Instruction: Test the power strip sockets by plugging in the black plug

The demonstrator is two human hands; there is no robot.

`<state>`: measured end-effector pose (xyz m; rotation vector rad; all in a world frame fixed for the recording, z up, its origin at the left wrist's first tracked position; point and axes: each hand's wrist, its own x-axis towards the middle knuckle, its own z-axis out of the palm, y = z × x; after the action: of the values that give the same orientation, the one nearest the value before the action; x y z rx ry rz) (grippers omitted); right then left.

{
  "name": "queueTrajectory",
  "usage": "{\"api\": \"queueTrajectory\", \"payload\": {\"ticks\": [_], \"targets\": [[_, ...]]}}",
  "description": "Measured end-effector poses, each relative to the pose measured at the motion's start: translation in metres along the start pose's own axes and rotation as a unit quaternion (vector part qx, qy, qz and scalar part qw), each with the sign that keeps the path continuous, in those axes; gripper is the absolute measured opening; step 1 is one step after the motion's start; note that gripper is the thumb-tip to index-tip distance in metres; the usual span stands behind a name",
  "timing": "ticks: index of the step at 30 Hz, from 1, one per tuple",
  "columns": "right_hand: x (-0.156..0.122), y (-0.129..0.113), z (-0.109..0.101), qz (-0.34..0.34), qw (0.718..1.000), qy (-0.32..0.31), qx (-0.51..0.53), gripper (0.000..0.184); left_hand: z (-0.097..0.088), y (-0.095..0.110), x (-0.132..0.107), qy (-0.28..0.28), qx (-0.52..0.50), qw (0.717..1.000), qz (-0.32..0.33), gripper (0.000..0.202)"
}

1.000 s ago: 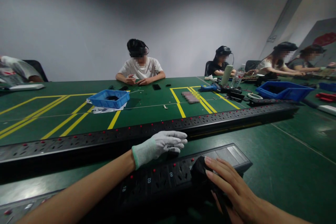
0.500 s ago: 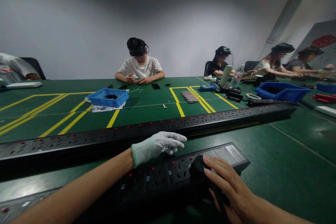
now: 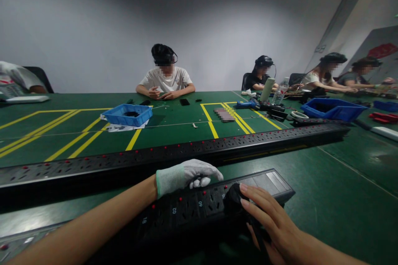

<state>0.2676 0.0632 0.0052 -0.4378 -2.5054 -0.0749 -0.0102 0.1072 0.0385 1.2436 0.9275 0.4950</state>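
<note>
My left hand (image 3: pixel 186 174), in a white knit glove, rests on the far edge of a long black power strip (image 3: pixel 192 211) with numbered sockets and red switches; its fingers curl down over the edge. My bare right hand (image 3: pixel 270 223) grips a black plug (image 3: pixel 233 201) that sits on a socket near the strip's right end. Whether the plug is pushed fully in cannot be seen.
A second, longer black power strip (image 3: pixel 217 147) runs across the green table behind the first. Farther back lie a blue tray (image 3: pixel 128 115), a blue bin (image 3: pixel 334 109), tools and yellow floor-tape lines (image 3: pixel 213 126). Several other people sit along the far and right sides.
My left hand's fingers have bent from lying stretched out to curling over the near strip's far edge. My right hand stays on the black plug, shifted slightly left.
</note>
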Motion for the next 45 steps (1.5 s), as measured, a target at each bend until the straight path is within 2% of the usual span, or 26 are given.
{"api": "queueTrajectory", "payload": {"ticks": [6,16,22,29,45], "targets": [[0.0,0.001,-0.001,0.0,1.0,0.005,0.009,0.064,-0.001,-0.002,0.0,-0.007,0.019,1.0,0.009,0.053],[0.0,0.003,-0.002,-0.011,1.0,0.004,0.013,0.062,0.004,-0.002,0.006,0.039,0.002,0.999,0.004,0.06],[0.002,0.002,-0.003,-0.009,1.0,0.006,0.009,0.063,-0.001,-0.007,0.007,0.024,-0.015,1.0,0.003,0.066],[0.0,0.001,-0.003,-0.004,1.0,0.004,0.007,0.063,-0.007,-0.011,0.008,0.004,-0.003,1.0,-0.012,0.062],[0.002,0.001,-0.005,-0.013,1.0,0.0,0.007,0.06,-0.003,-0.008,0.007,-0.008,-0.023,1.0,0.005,0.059]]}}
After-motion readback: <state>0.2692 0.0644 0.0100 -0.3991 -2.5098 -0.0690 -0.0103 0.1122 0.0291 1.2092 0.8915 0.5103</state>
